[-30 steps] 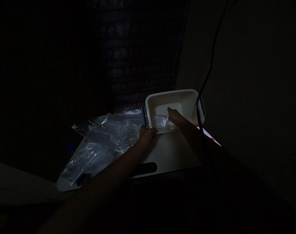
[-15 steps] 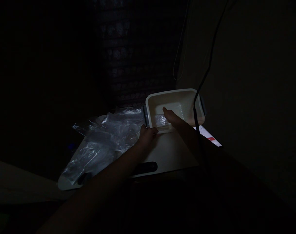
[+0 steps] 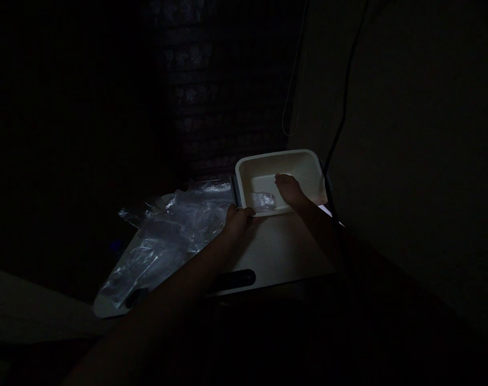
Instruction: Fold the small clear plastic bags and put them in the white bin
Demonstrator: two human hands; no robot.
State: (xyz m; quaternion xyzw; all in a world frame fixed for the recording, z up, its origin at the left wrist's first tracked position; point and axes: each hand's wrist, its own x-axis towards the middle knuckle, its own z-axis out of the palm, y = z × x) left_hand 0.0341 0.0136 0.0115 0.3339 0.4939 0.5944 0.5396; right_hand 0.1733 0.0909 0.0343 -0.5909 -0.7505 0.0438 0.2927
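Note:
The scene is very dark. A white rectangular tub (image 3: 292, 159) sits on a pale table (image 3: 284, 252). My left hand (image 3: 238, 219) grips the tub's near left corner. My right hand (image 3: 290, 190) reaches inside the tub, palm down over its floor. A small crumpled clear plastic piece (image 3: 263, 201) lies in the tub just left of that hand; whether the fingers touch it I cannot tell.
A heap of crumpled clear plastic sheeting (image 3: 175, 230) covers the table's left part. A dark cable (image 3: 340, 123) hangs down past the tub's right side. A thin cord (image 3: 292, 91) hangs behind. A wall rises on the right.
My right hand has shifted slightly right inside the tub, away from the small plastic piece. The left hand keeps its hold on the corner. The view has drifted a little.

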